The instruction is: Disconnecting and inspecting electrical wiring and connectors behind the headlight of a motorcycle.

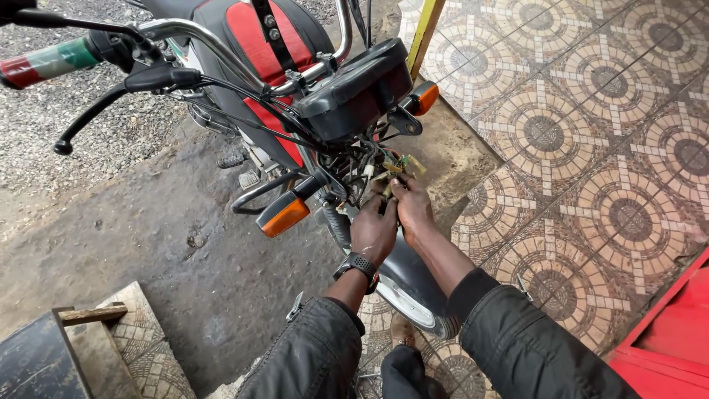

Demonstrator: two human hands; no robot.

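Note:
A red and black motorcycle (258,44) faces me, its headlight housing removed so a bundle of wires (384,166) hangs below the black instrument cluster (358,85). My left hand (373,229), with a black watch on the wrist, reaches up under the cluster and touches the wire bundle. My right hand (412,203) pinches wires and small connectors beside it. Both arms wear dark jacket sleeves. Orange turn signals (284,214) (425,97) stick out on either side of the wiring. The fingertips are partly hidden among the wires.
The black front mudguard and wheel (406,284) sit right below my hands. The left handlebar grip (44,63) and lever jut out at the upper left. Patterned tiles (591,148) lie to the right, a red metal object (665,332) at the lower right, a tiled block (140,340) lower left.

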